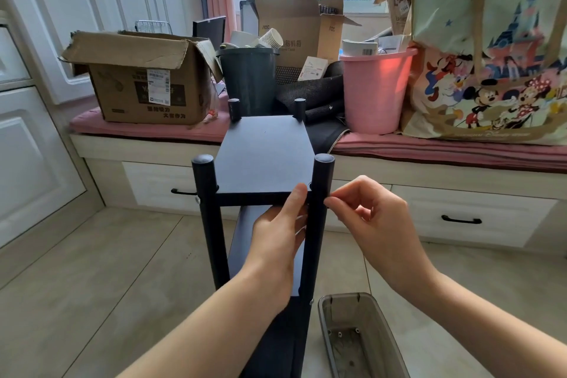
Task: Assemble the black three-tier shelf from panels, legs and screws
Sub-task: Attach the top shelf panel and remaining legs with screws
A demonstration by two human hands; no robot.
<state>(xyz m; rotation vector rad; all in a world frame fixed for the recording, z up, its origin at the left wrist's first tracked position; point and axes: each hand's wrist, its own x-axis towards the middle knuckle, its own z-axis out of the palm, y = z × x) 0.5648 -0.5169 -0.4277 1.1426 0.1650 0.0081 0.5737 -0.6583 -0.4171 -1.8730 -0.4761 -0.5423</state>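
Forearms reach forward — hands [277, 224] at shelf's [264, 156] near-right leg [319, 193].

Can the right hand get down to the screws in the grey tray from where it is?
Probably yes. The right hand is at the near right leg, and the grey tray sits open-topped on the floor below it, beside the shelf. Nothing lies between.
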